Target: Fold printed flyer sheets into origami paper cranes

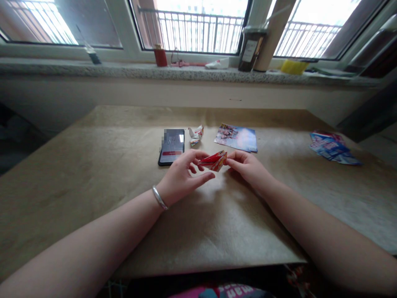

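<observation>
Folded paper (214, 160), red print: held just above the table (93, 174), right of the phone (171, 146) and slightly nearer the person.

Left hand (182, 178): pinches the paper's left end, thumb and fingertips closed on it, other fingers loosely curled. Silver bracelet (159, 198) at the wrist. Hand sits just nearer than the phone, not touching it.

Right hand (248, 167): grips the paper's right end between thumb and forefinger; further right of the phone.

Phone: flat, screen up and lit.

Paper figure (196, 134), white and small: just right of the phone's top corner.

Leaflet (237, 138), colour print: flat, right of the phone, beyond the figure.

Leaflet stack (331, 147): well right of the phone, near the table edge.

Red cup (160, 56): on the sill (62, 68), far behind the phone.
</observation>
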A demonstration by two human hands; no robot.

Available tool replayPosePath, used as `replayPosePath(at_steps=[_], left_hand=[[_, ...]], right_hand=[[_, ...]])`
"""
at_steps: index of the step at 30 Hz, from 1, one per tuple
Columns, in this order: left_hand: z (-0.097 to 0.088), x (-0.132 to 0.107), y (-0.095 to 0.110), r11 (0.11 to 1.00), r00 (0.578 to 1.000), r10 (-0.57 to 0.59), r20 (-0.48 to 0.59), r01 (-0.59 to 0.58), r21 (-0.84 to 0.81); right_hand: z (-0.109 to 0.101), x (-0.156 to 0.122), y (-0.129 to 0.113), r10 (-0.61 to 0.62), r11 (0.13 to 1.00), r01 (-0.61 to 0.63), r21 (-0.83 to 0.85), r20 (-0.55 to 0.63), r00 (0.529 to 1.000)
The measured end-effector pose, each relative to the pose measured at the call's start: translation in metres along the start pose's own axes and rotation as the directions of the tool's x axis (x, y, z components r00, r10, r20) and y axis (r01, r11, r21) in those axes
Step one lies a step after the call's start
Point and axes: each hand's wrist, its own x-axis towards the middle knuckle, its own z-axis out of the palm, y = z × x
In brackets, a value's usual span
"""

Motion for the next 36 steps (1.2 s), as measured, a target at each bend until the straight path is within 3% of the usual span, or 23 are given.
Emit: replayPosePath(at_steps=[4,10,20,23,26,29,36], left_hand=[[0.002,0.002,-0.002,0.997,0.997,-0.069,0.021,0.070,-0.040],[0.003,0.005,-0.012,0.958,0.979,-0.195,-0.057,0.177,-0.227],[0.002,0.007,-0.014,0.903,0.963,-0.240,-0.123,0.175,-0.393],[0.002,0.009,-0.014,0.876,0.965,-0.252,-0.070,0.196,-0.440],[0.006,0.008,-0.014,0.834,0.964,-0.258,0.065,0.256,-0.489],[0.009,0.007,-0.015,0.842,0.954,-0.264,0.143,0.300,-0.448],[0.007,0.007,-0.018,0.948,0.960,-0.259,0.104,0.273,-0.162]], right_hand=[[0.001,0.001,0.002,-0.045,0.997,0.045,-0.070,0.006,0.999],[0.003,-0.003,0.000,-0.030,0.985,0.038,-0.169,0.050,0.998],[0.004,-0.009,-0.005,-0.173,0.926,0.208,-0.315,0.136,0.975],[0.006,-0.010,-0.005,-0.157,0.941,0.189,-0.280,0.132,0.979],[0.008,-0.010,-0.005,-0.123,0.961,0.150,-0.231,0.128,0.984],[0.009,-0.010,-0.005,-0.096,0.969,0.125,-0.211,0.143,0.985],[0.010,-0.011,-0.006,-0.093,0.971,0.127,-0.201,0.170,0.981]])
